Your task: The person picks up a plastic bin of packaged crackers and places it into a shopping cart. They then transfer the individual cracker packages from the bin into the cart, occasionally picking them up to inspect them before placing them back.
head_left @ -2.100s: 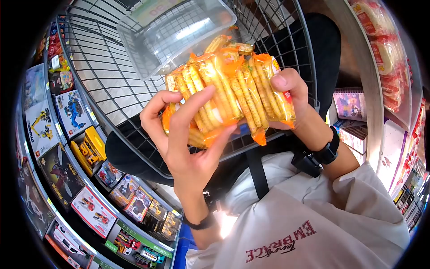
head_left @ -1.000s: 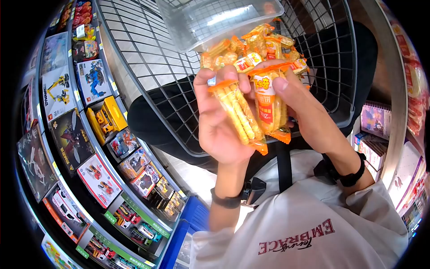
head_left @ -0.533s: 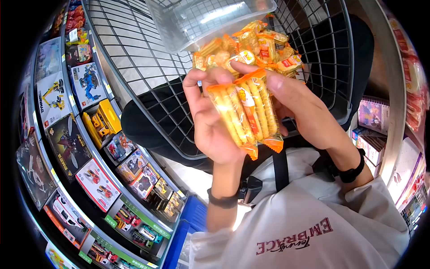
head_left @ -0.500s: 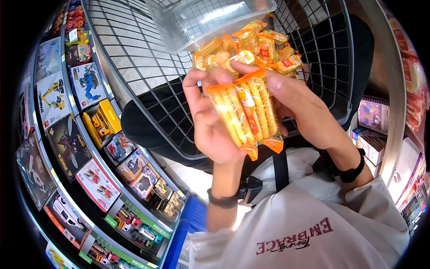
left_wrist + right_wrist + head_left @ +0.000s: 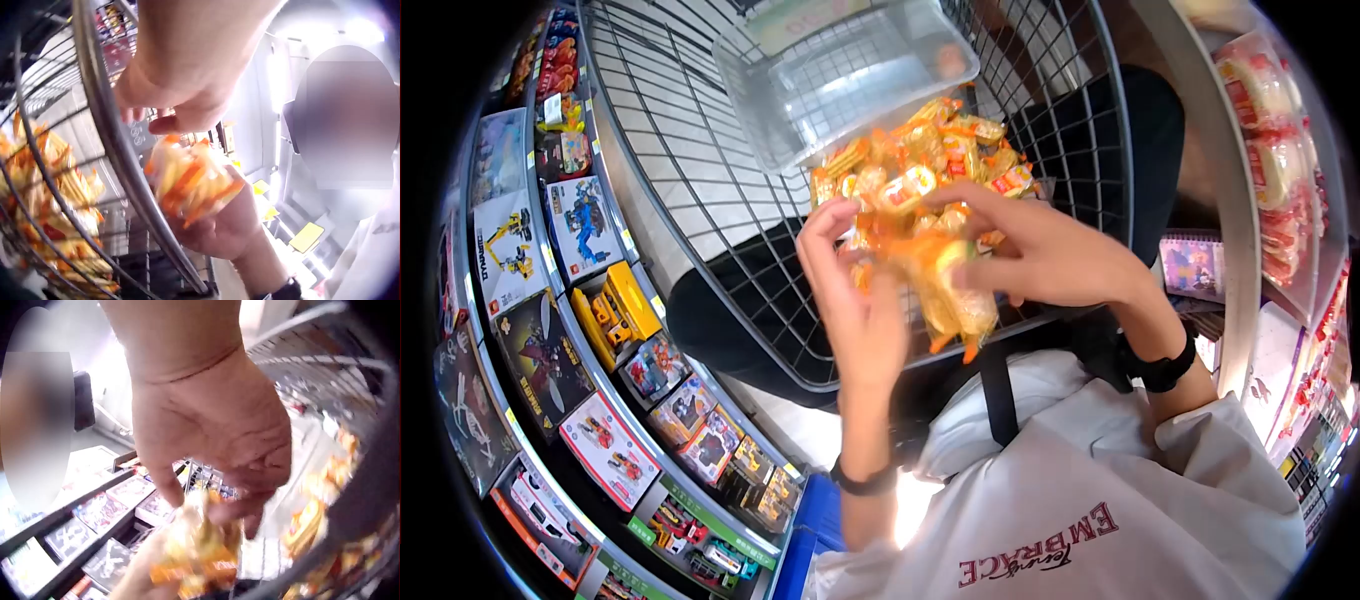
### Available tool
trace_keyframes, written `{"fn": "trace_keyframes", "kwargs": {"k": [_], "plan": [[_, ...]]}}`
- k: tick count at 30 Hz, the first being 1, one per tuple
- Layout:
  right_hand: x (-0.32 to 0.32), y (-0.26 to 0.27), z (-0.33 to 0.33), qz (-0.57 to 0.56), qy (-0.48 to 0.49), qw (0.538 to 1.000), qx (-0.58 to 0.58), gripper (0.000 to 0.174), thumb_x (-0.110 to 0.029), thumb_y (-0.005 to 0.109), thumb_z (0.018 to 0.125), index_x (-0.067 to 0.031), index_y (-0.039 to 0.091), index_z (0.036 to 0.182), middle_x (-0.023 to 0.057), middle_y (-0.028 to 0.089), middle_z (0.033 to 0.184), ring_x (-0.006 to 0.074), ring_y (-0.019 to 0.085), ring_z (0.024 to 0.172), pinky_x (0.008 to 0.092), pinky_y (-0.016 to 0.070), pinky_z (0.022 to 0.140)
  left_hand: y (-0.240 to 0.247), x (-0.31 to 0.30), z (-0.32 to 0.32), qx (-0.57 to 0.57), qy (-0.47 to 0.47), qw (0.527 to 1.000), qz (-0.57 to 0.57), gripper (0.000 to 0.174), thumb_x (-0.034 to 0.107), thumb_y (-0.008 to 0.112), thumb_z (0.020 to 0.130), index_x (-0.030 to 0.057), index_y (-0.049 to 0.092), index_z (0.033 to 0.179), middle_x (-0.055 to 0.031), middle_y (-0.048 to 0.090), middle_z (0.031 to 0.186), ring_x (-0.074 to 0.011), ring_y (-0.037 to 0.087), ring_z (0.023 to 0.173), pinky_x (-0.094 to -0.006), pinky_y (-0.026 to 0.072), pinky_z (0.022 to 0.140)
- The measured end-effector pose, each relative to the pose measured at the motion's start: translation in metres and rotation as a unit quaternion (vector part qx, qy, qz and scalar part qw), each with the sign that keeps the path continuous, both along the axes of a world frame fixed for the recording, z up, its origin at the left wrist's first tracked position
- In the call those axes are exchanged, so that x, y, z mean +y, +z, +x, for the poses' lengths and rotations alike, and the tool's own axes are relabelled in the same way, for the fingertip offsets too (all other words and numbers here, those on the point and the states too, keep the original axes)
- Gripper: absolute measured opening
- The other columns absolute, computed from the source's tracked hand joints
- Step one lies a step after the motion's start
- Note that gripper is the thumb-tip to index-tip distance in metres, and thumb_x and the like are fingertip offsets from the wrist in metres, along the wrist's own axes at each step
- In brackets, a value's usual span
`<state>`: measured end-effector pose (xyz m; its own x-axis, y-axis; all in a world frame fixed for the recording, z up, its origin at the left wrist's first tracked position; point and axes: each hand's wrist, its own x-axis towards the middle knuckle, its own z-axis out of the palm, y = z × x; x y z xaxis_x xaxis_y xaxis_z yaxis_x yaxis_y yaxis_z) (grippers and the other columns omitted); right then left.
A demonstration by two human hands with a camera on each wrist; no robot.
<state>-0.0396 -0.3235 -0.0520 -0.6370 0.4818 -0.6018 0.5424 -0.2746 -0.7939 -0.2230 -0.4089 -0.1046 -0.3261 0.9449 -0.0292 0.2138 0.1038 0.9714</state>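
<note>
In the head view my right hand (image 5: 1055,255) pinches a few orange-and-yellow snack packets (image 5: 960,300), blurred, above the cart's near rim. Facing it, my left hand (image 5: 855,300) has its fingers raised and parted, the thumb close beside the packets; contact is unclear. The left wrist view has the left hand (image 5: 181,87) above the packets (image 5: 194,184), with the right hand (image 5: 228,225) under them. Seen from the right wrist, the right hand's fingers meet the packets (image 5: 200,550). Similar packets (image 5: 930,160) lie piled in the wire cart (image 5: 700,290).
A clear plastic bin (image 5: 840,90) lies tilted in the cart behind the pile. Shelves of boxed toys (image 5: 505,250) run along the left. At the right are a pale shelf edge (image 5: 1235,200) and bagged goods (image 5: 1280,170). Dark-clothed legs (image 5: 730,310) flank the cart.
The larger bundle held earlier became a few packets across both hands. Since then my left hand has drawn away from them, fingers parted, while my right hand keeps them. The view has shifted.
</note>
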Motion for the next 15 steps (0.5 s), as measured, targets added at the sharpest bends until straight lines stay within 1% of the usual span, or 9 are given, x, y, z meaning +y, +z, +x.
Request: {"fn": "trace_keyframes", "kwargs": {"k": [1,3,5,7,8,9,11,13,15], "plan": [[0.008,-0.001,0.006,0.01,-0.001,1.0,-0.004,0.06,-0.029,0.063,0.088,-0.0028,0.045,0.139,0.0113,0.066,0.097,0.0188,0.064,0.069,0.0287,0.049,0.061,0.004,0.002,-0.01,0.095,-0.007,0.995,-0.016,0.05,-0.009,0.045,0.076,0.0042,0.049,0.125,-0.01,0.051,0.13,-0.0212,0.051,0.118,-0.0322,0.0434,0.096],[0.025,-0.02,0.02,0.354,0.149,0.91,-0.153,0.05,-0.03,0.064,0.086,0.0025,0.055,0.123,0.0212,0.067,0.102,0.0372,0.067,0.076,0.0418,0.0534,0.067,0.024,0.012,-0.03,0.209,-0.044,0.977,-0.001,0.041,-0.008,0.047,0.078,0.0029,0.054,0.117,-0.0106,0.057,0.119,-0.0235,0.056,0.112,-0.0342,0.0443,0.094],[0.067,-0.03,0.008,0.333,0.045,0.921,-0.198,0.036,-0.025,0.064,0.084,0.0047,0.063,0.105,0.0269,0.066,0.1,0.0472,0.065,0.088,0.0483,0.0534,0.077,0.046,0.029,-0.044,0.281,-0.093,0.955,0.012,0.032,-0.008,0.05,0.081,0.0003,0.058,0.111,-0.0139,0.061,0.109,-0.0314,0.059,0.105,-0.0371,0.0439,0.094],[0.098,-0.072,0.0,0.371,-0.003,0.86,-0.349,0.037,-0.025,0.072,0.077,0.002,0.068,0.103,0.0294,0.067,0.101,0.04,0.068,0.091,0.0483,0.0547,0.083,0.055,0.047,-0.059,0.344,-0.143,0.928,0.002,0.028,-0.008,0.051,0.082,0.0005,0.059,0.107,-0.0142,0.061,0.112,-0.0342,0.058,0.106,-0.0383,0.044,0.093],[0.106,-0.077,-0.003,0.352,0.014,0.858,-0.373,0.037,-0.022,0.075,0.075,0.0012,0.068,0.104,0.029,0.067,0.103,0.0399,0.068,0.094,0.0481,0.0543,0.085,0.062,0.056,-0.063,0.391,-0.145,0.908,0.03,0.027,-0.008,0.052,0.082,0.0028,0.061,0.105,-0.0122,0.063,0.11,-0.0339,0.059,0.112,-0.0441,0.0385,0.104],[0.111,-0.085,-0.004,0.33,0.032,0.856,-0.396,0.038,-0.019,0.077,0.072,0.0004,0.068,0.105,0.0285,0.066,0.105,0.0398,0.067,0.097,0.048,0.0539,0.087,0.065,0.065,-0.071,0.392,-0.14,0.908,0.036,0.027,-0.008,0.052,0.082,0.0028,0.061,0.105,-0.0122,0.063,0.11,-0.0339,0.059,0.112,-0.0441,0.0385,0.104],[0.12,-0.129,-0.005,0.336,0.05,0.857,-0.388,0.043,-0.015,0.08,0.07,-0.002,0.069,0.109,0.0279,0.064,0.113,0.0383,0.065,0.107,0.0477,0.0535,0.088,0.063,0.082,-0.091,0.459,-0.187,0.856,0.149,0.032,-0.008,0.054,0.077,0.0075,0.062,0.105,-0.0078,0.062,0.108,-0.0279,0.057,0.119,-0.0576,0.0264,0.113],[0.135,-0.206,0.006,0.317,0.069,0.859,-0.396,0.045,-0.022,0.075,0.078,-0.0041,0.065,0.118,0.0278,0.061,0.121,0.0407,0.06,0.113,0.047,0.0515,0.092,0.059,0.087,-0.108,0.471,-0.175,0.854,0.136,0.03,-0.008,0.054,0.077,0.0089,0.063,0.1,-0.005,0.064,0.105,-0.0266,0.057,0.121,-0.062,0.0184,0.116],[0.141,-0.246,0.006,0.307,-0.155,0.876,-0.34,0.053,-0.031,0.067,0.087,-0.0045,0.056,0.131,0.028,0.057,0.129,0.0428,0.058,0.116,0.0461,0.05,0.095,0.047,0.086,-0.124,0.463,-0.176,0.859,0.129,0.026,-0.008,0.054,0.076,0.0084,0.064,0.094,-0.0042,0.065,0.098,-0.0268,0.06,0.116,-0.0605,0.0205,0.116]]}}
